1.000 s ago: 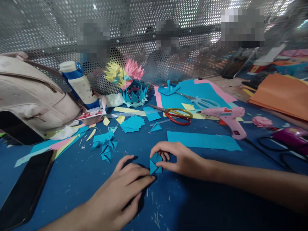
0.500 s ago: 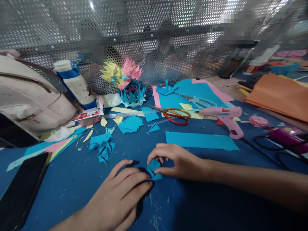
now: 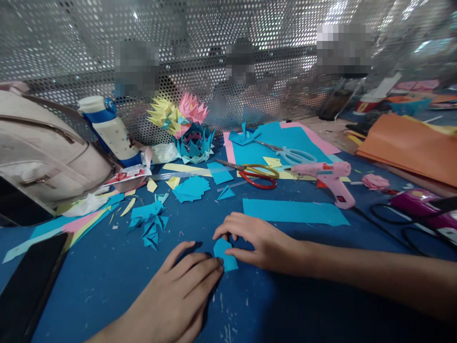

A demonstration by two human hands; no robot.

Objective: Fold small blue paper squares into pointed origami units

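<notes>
Small blue paper (image 3: 229, 262) held flat as if for a fold

Clock directions are taken from the small blue paper, which lies on the table (image 3: 121, 274) with 12 pointing straight ahead. At 8 o'clock, its left edge is touched by the extended fingertips of the left hand (image 3: 187, 281), which is spread, not clamped. Between 2 and 3, it is bracketed by the right hand (image 3: 259, 240), thumb and forefinger apart; whether a pinch is made cannot be told.

The step in hand is judged to be folding or aligning; light pinning by one hand and careful pressing by the other seem called for, since thin paper is easily skewed.

Side room is bounded at 9 by the black phone (image 3: 32, 278), well apart, and at 10 by folded blue pieces (image 3: 152, 221). The table's front edge is not shown. Forward reach is limited at 2 by the blue strip (image 3: 294, 211), just beyond the right hand, at 12 by a blue triangle (image 3: 226, 193), then by scissors (image 3: 243, 167) at 1 and the glue gun (image 3: 333, 172) at 2. Farther off, between 11 and 12, paper flowers (image 3: 194, 145) are set before the perforated panel (image 3: 200, 71).
</notes>
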